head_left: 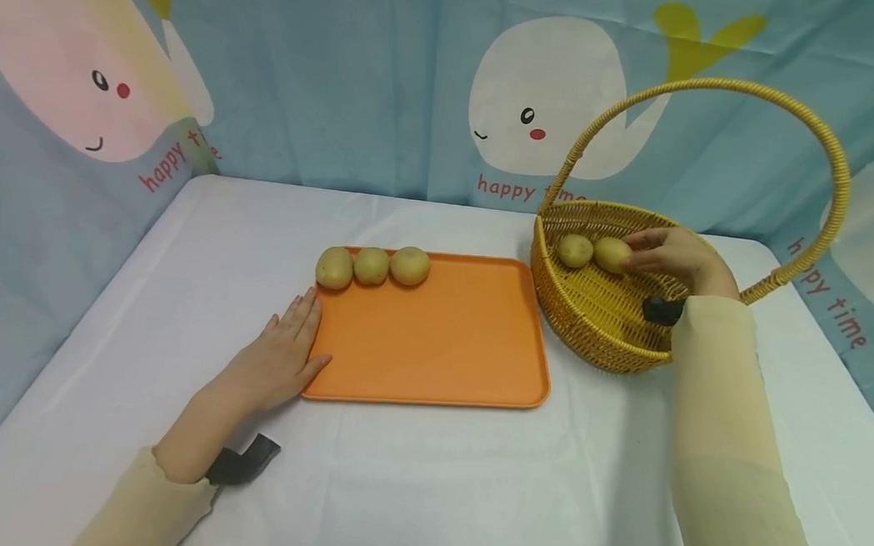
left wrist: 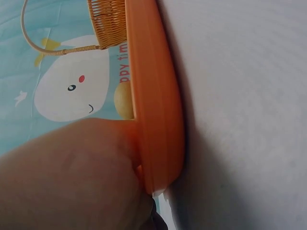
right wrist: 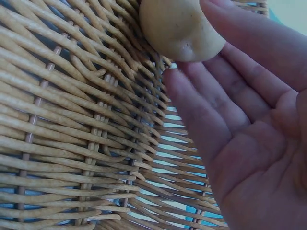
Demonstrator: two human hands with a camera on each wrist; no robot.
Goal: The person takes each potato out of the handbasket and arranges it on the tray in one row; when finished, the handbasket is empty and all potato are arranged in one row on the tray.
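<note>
On this white table, the left hand lies straight-fingered along the orange tray, near three potatoes; farther back, inside the wicker basket, I see the right hand pinching one potato beside another potato.

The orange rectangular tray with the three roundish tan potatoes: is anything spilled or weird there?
Nothing stands out. The orange rectangular tray shows no visible spill or crack, and the three roundish tan potatoes sit in a row near its far left corner.
</note>
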